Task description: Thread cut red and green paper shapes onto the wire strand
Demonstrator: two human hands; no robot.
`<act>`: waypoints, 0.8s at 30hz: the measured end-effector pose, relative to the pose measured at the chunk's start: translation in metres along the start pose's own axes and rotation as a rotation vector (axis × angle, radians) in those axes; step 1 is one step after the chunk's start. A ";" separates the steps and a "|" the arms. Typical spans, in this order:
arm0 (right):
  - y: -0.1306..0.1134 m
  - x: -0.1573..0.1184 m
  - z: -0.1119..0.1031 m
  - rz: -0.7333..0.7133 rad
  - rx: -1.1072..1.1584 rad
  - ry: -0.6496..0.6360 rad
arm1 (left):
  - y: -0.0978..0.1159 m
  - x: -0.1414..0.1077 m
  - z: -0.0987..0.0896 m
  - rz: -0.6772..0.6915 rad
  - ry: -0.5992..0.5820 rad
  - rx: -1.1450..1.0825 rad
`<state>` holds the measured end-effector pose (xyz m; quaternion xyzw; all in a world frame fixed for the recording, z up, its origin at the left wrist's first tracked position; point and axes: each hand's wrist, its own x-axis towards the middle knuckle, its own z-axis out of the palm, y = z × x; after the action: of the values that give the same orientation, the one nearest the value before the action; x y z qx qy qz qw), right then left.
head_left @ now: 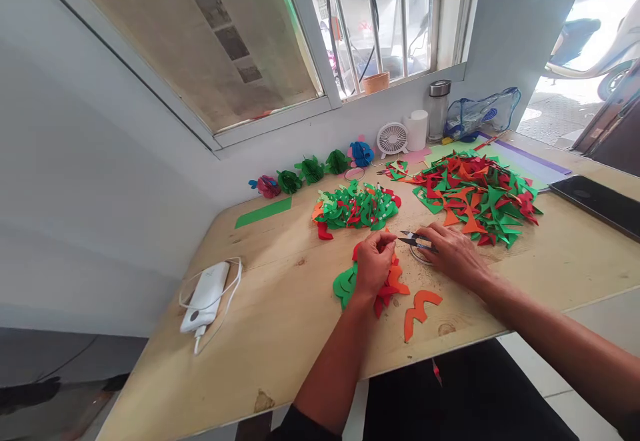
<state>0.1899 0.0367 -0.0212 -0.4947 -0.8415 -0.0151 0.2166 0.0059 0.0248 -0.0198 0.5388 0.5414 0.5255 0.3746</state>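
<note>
My right hand (453, 251) is closed around a pair of small black thread snips (420, 242), whose parted blades point left. Just left of the blade tips, my left hand (376, 261) pinches something too small to make out. Beneath and around the left hand lie cut paper pieces in red, orange and green, among them a stack of green pieces (345, 284). An orange wavy paper piece (420, 311) rests alone nearer the table's front edge. Under the snips a pale ring-shaped item (419, 257) shows in part.
Behind my hands sit a pile of small green and red pieces (357, 206) and a larger heap of paper scraps (475, 194). Paper flowers (313, 169), a small fan (393, 139) and a glass bottle (439, 111) line the wall. A power bank (205, 297) lies left, a phone (600, 204) right.
</note>
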 end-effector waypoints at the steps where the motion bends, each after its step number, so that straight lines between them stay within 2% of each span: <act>1: -0.001 0.000 0.000 -0.008 0.003 -0.003 | -0.001 -0.001 0.000 0.030 0.005 0.025; 8: -0.007 -0.001 -0.002 -0.099 0.006 0.011 | -0.002 -0.004 -0.003 0.131 0.034 0.212; 12: -0.008 -0.001 -0.001 -0.156 0.044 -0.002 | -0.002 -0.006 -0.002 0.210 0.039 0.441; 17: -0.006 -0.001 0.002 -0.203 0.060 -0.025 | -0.001 -0.010 0.000 0.351 -0.058 0.727; 20: -0.005 -0.001 0.004 -0.230 0.066 -0.020 | -0.001 -0.011 0.001 0.402 -0.113 0.755; 24: -0.005 -0.001 0.004 -0.221 0.083 -0.025 | -0.003 -0.011 0.001 0.426 -0.123 0.713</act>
<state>0.1851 0.0345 -0.0246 -0.3898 -0.8934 0.0020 0.2232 0.0076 0.0148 -0.0244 0.7649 0.5426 0.3379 0.0794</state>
